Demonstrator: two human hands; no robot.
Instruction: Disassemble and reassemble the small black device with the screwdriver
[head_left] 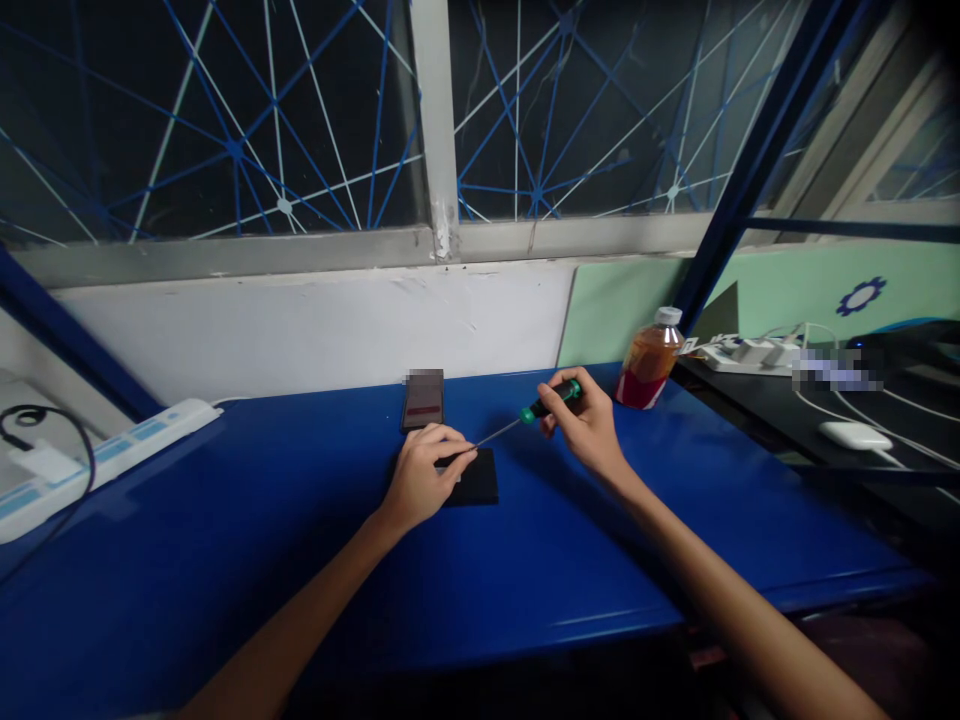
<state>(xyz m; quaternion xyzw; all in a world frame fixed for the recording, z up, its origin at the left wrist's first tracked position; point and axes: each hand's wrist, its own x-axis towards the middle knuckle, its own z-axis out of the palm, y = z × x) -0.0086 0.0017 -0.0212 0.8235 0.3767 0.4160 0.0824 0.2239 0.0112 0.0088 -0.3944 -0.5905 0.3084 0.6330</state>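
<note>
A green and black screwdriver [559,398] is in my right hand [589,420], its fingers closed around the handle. Its thin metal shaft slants down to the left and reaches the fingertips of my left hand [427,470]. Thumb and fingers of that hand are pinched together at the screwdriver's tip; whatever lies between them is too small or hidden to make out. Under the left hand is a flat black rectangular object [480,485] on the blue table, partly covered by the hand. Just behind the hand, a phone [424,398] leans with its screen facing me.
A bottle with reddish-brown drink [649,360] stands at the back right. Along the left edge lies a white power strip [127,450] with a dark cable. On the right, a dark surface carries another power strip [750,355], white cables and a white earbud case [855,436].
</note>
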